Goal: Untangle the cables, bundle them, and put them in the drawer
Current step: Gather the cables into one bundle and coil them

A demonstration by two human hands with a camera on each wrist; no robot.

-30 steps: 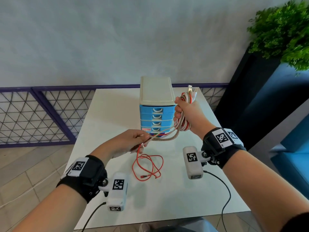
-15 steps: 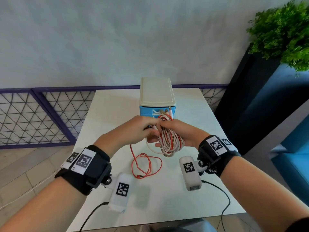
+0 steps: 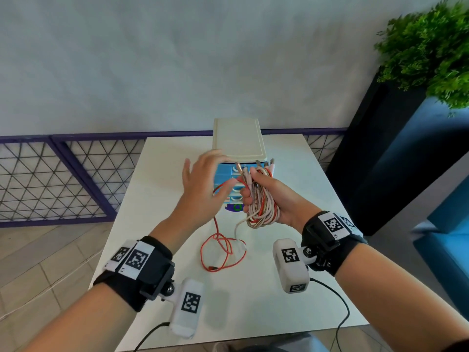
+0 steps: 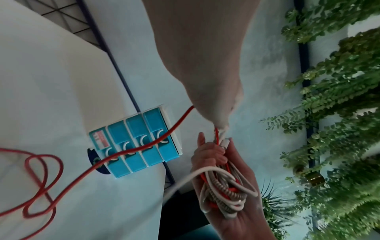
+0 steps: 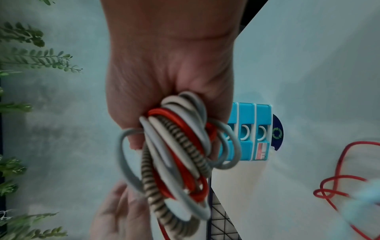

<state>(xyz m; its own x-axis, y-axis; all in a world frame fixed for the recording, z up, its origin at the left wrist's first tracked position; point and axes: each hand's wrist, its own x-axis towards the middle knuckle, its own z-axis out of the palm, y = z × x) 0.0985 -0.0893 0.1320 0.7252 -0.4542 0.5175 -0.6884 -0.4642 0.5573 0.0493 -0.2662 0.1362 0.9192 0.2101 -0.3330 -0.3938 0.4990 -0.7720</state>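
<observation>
Since half a second ago, left hand (image 3: 203,185) left the cable bundle (image 3: 258,201), fingers spread; right hand (image 3: 276,199) grips it, frame centre.

Right hand (image 3: 271,196) grips cable bundle (image 3: 261,212); left hand (image 3: 203,189) seemingly open.

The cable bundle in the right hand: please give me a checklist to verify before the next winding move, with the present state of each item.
1. Right hand holds the cable bundle firmly: ok, fingers curled round the coils.
2. Left hand has a grip on the red cable: not ok, its fingers are spread; the cable only runs past them.
3. Red cable fully wound: not ok, loose loops lie on the table.
4. Loose loops free of knots: cannot tell, they cross each other.
5. White cable end tucked in: not ok, it hangs below the bundle.
6. A drawer of the drawer unit open: not ok, all visible fronts are shut.
</observation>
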